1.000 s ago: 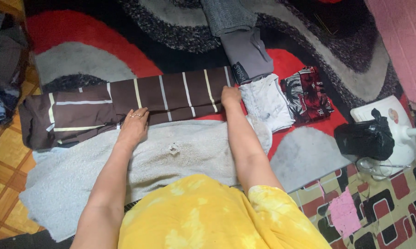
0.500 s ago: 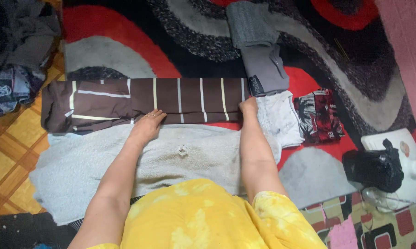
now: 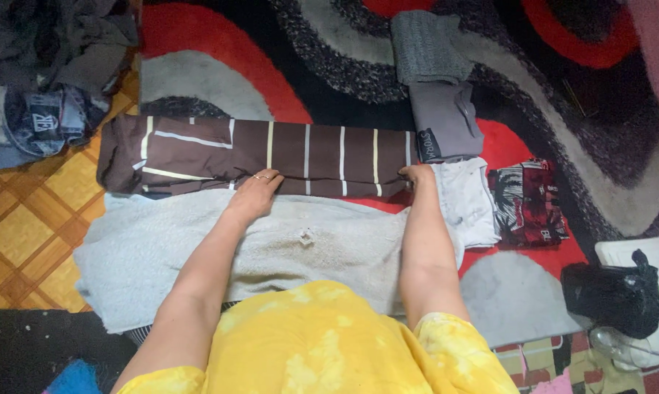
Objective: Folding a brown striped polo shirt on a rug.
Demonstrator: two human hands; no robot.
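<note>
The left hand (image 3: pixel 255 191) lies flat, fingers extended and unclenched, on the lower edge of the brown striped garment (image 3: pixel 271 155) at centre frame. The right hand (image 3: pixel 418 175) rests at the garment's right end; its fingers look curled onto the fabric edge, but whether they pinch it cannot be told. The garment lies folded into a long band across the upper centre of the frame, on the patterned rug (image 3: pixel 220 44), just above a pale grey towel (image 3: pixel 198 248).

Judged procedure: keep the left palm pressing the fold line, hold the right end taut, and align the edges before creasing.

Folded items (image 3: pixel 446 120) sit right of the band; unfolded clothes (image 3: pixel 37 80) occupy the upper left.
</note>
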